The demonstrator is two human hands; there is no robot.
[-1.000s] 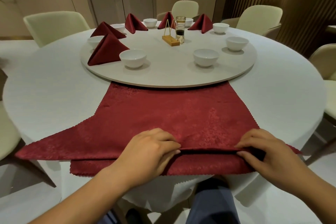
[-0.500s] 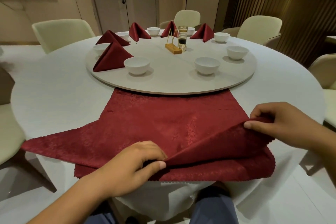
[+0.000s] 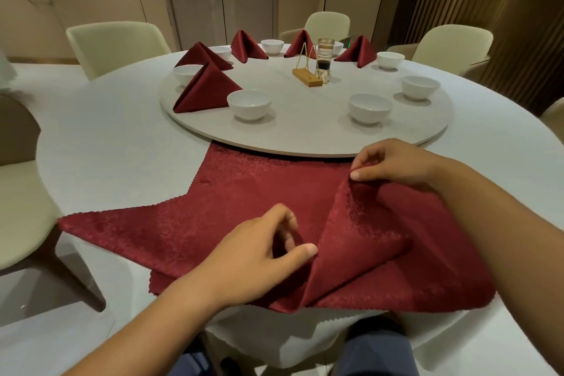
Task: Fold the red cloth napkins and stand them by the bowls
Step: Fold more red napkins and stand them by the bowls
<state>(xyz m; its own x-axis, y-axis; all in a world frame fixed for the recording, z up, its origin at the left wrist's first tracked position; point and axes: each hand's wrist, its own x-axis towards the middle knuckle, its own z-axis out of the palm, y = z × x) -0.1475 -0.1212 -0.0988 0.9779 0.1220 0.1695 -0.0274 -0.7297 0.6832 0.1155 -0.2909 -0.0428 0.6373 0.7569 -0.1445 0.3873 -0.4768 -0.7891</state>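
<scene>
Right hand (image 3: 393, 166): reaching forward from the lower right, forearm crossing over the near right part of the dark red patterned cloth napkin (image 3: 250, 207). Thumb and forefinger are pinched on a raised corner of that napkin, lifting it into a peaked flap; the remaining fingers are curled above the pinch. Grip confirmed on the cloth.

Left hand (image 3: 259, 247): entering from the lower left, palm down, resting on the napkin just left of the flap's base. Thumb is extended and pressed against the fold line; fingers are bent loosely over the fabric. Whether it grips the cloth or merely pins it cannot be determined.

Napkin: lies spread under both hands on the round white-clothed table (image 3: 106, 143), one point stretching far to the left of the left hand, the near edge overhanging the table rim. Its far edge runs under the rim of the round pale grey turntable (image 3: 305, 128), directly beyond the right hand.

On the turntable, beyond both hands: the nearest white ceramic bowl (image 3: 248, 104) with a folded red napkin standing as a tent (image 3: 207, 88) just to its left. Further bowls ring the turntable; four more folded napkins stand at the far side. A wooden stand with a gold wire triangle (image 3: 306, 69) sits near the centre, a glass (image 3: 324, 56) just beside it.
</scene>
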